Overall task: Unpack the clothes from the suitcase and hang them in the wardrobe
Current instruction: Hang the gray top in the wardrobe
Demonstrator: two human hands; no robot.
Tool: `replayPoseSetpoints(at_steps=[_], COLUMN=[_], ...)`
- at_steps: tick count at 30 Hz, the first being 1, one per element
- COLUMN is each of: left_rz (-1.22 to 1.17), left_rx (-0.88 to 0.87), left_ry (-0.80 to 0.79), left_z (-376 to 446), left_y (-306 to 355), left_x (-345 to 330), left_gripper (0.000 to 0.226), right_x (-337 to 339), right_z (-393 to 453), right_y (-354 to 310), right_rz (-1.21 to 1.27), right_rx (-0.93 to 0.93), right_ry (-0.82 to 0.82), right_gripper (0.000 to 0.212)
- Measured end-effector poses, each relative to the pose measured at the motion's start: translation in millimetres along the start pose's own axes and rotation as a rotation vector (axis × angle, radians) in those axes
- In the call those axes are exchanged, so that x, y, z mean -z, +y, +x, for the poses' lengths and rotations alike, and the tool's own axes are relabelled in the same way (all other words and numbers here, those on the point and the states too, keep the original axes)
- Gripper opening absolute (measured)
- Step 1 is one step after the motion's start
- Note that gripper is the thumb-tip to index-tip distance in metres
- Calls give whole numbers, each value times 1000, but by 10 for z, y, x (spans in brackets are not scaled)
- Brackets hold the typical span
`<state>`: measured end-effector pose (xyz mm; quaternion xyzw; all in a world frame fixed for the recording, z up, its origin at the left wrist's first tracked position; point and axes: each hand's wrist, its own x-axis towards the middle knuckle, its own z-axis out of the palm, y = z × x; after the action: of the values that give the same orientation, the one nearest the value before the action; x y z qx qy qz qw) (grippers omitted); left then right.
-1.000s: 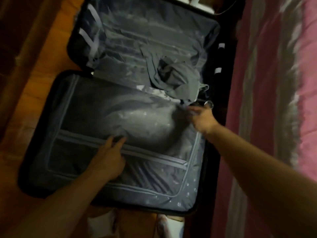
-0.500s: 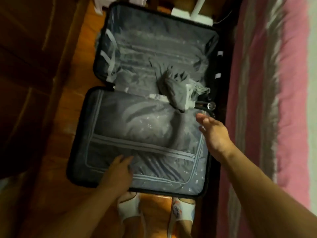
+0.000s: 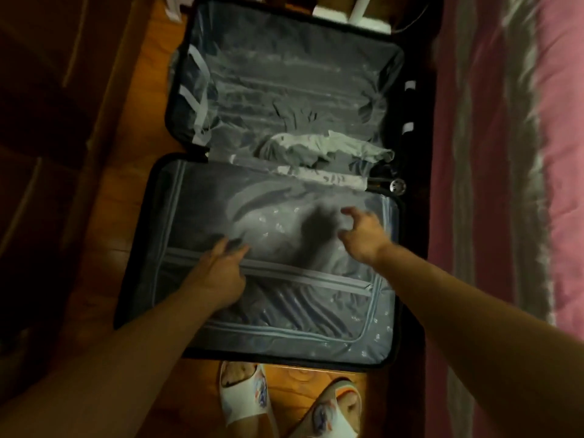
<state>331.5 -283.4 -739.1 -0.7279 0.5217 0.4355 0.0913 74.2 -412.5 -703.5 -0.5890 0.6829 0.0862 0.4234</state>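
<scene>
A black suitcase (image 3: 139, 248) lies open on the wooden floor, its grey lining showing in both halves. A crumpled grey garment (image 3: 319, 147) lies in the far half near the hinge. The near half is covered by a zipped grey divider (image 3: 284, 311). My left hand (image 3: 218, 273) rests on the divider beside its horizontal zip, fingers extended. My right hand (image 3: 360, 232) hovers over the divider's upper right part, fingers loosely curled and holding nothing.
A bed with a pink striped cover (image 3: 512, 153) runs along the right side. Dark wooden furniture (image 3: 47, 121) stands on the left. My feet in white slippers (image 3: 243, 393) stand just in front of the suitcase. A white object (image 3: 354, 14) stands beyond the suitcase.
My right hand pulled back from the garment at the hinge and moved left over the divider. The garment now lies flatter. The view shifted back, showing my slippers.
</scene>
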Motion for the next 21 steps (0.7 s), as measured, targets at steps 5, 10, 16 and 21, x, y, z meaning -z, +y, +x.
replayPoseSetpoints(at_steps=[5, 10, 16, 21], left_rz=[166, 219, 302, 210], left_rx=[-98, -212, -196, -21], left_ry=[-12, 129, 131, -130], left_z=[536, 598, 721, 690], left_y=[-562, -843, -902, -549], left_x=[-481, -531, -558, -335], left_gripper=[69, 70, 66, 57], right_x=[-241, -427, -560, -477], right_z=[1032, 2114, 2418, 1508], right_y=[-412, -910, -739, -607], right_rz=[-189, -231, 42, 417], right_rx=[280, 290, 170, 240], right_ry=[180, 214, 182, 202], right_gripper=[76, 70, 30, 41])
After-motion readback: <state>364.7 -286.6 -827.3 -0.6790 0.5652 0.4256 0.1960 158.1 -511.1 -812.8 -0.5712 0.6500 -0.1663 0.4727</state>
